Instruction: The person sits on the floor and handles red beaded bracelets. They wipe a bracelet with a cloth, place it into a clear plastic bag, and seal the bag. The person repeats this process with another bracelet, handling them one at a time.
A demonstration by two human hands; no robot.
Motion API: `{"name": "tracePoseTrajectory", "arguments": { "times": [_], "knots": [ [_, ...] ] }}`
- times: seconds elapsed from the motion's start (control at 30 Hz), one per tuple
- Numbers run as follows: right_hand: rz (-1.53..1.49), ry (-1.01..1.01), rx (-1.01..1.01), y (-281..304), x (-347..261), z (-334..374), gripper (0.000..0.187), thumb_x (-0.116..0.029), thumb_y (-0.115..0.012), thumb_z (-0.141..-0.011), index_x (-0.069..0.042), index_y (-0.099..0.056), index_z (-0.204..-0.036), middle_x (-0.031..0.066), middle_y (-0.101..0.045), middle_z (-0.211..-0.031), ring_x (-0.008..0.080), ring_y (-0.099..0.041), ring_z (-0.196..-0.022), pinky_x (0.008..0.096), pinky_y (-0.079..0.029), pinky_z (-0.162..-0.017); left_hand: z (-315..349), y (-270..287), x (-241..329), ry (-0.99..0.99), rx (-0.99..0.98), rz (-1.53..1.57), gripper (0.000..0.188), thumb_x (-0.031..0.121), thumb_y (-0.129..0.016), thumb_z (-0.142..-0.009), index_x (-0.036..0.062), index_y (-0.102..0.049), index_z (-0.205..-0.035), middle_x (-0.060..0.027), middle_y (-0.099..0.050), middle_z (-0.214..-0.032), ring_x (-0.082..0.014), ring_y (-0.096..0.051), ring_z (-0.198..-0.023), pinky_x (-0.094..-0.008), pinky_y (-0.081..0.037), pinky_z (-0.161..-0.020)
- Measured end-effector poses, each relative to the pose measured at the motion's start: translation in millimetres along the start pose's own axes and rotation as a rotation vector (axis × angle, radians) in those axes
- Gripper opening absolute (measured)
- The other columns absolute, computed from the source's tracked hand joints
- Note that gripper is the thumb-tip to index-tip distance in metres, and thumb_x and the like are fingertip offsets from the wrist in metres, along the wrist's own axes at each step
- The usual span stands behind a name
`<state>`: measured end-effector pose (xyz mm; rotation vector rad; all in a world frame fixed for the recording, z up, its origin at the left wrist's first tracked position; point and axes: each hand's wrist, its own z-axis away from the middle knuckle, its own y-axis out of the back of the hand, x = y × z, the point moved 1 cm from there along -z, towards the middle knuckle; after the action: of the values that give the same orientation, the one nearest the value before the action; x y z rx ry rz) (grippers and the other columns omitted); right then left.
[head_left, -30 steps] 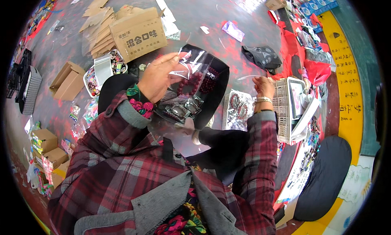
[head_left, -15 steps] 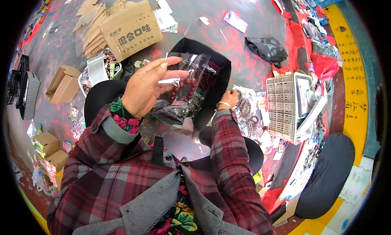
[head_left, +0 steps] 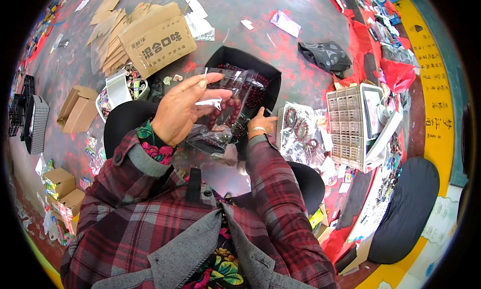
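My left hand (head_left: pixel 176 108) pinches a clear plastic bag (head_left: pixel 245 81), which hangs over a black open box (head_left: pixel 272 91). A loop of dark red beads (head_left: pixel 233 111) shows at the bag; whether it lies inside or behind the film I cannot tell. A thin white sliver (head_left: pixel 205 71) sticks up by the thumb. More dark red beads (head_left: pixel 258 96) lie in the box. My right hand (head_left: pixel 262 123) is at the box's right edge with its fingers apart, and I see no held thing in it. Right of it sits a tray of clear-bagged bracelets (head_left: pixel 300 131).
A beige plastic basket (head_left: pixel 345 131) stands on the right beside red sheeting (head_left: pixel 398 76). Cardboard boxes (head_left: pixel 158 41) and a white bin (head_left: pixel 118 91) of small packets are at the left. A dark grey bag (head_left: pixel 325 58) lies on the floor beyond the box.
My right hand has moved left, from the bagged bracelets to the edge of the black box. My left hand stays nearly in place with the clear bag.
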<state>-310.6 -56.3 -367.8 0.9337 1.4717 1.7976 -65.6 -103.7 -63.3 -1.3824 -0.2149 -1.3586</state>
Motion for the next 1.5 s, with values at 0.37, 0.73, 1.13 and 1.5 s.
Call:
{"name": "tracePoseTrajectory", "arguments": {
  "times": [0.37,0.73,1.13,1.5],
  "knots": [
    [0.106,0.636,-0.494,162.1,-14.5,50.9,0.024,-0.017,-0.053,-0.078,-0.006,-0.067,-0.094,0.0174,-0.061,-0.104,0.0304,-0.059,-0.099,0.0393,-0.048,-0.081,5.6,14.4,-8.0,-0.02,-0.054,0.056,0.036,0.026,-0.038,-0.095,0.0034,-0.045,-0.122,-0.0162,-0.06,-0.107,-0.0165,-0.058,-0.092,-0.0272,-0.043,-0.076],
    [-1.709,0.704,-1.028,300.4,45.7,92.5,0.043,-0.024,-0.062,-0.083,0.003,-0.05,-0.114,0.0108,-0.06,-0.103,0.0162,-0.059,-0.09,0.0256,-0.048,-0.075,9.2,-2.0,2.1,0.02,-0.331,0.394,0.04,0.025,-0.036,-0.094,-0.0001,-0.039,-0.125,-0.0239,-0.052,-0.116,-0.0334,-0.056,-0.103,-0.0406,-0.044,-0.09],
    [-1.776,0.439,-0.786,284.6,33.7,93.0,0.019,-0.016,-0.053,-0.089,0.001,-0.063,-0.09,0.0025,-0.062,-0.073,0.0069,-0.054,-0.06,0.0177,-0.043,-0.053,-12.8,1.3,-28.0,0.086,-0.325,0.462,0.036,0.022,-0.047,-0.091,-0.0008,-0.043,-0.119,-0.0154,-0.055,-0.111,-0.024,-0.053,-0.106,-0.0354,-0.044,-0.088],
    [-1.592,0.532,-0.358,281.1,33.6,93.9,0.014,-0.012,-0.058,-0.086,0.0,-0.063,-0.083,-0.0033,-0.056,-0.068,0.0025,-0.045,-0.056,0.016,-0.034,-0.048,-7.6,-4.1,-49.2,0.19,-0.209,0.364,0.026,0.015,-0.052,-0.089,-0.0003,-0.05,-0.11,-0.0153,-0.059,-0.105,-0.0256,-0.058,-0.098,-0.0386,-0.048,-0.084]
  ]
}}
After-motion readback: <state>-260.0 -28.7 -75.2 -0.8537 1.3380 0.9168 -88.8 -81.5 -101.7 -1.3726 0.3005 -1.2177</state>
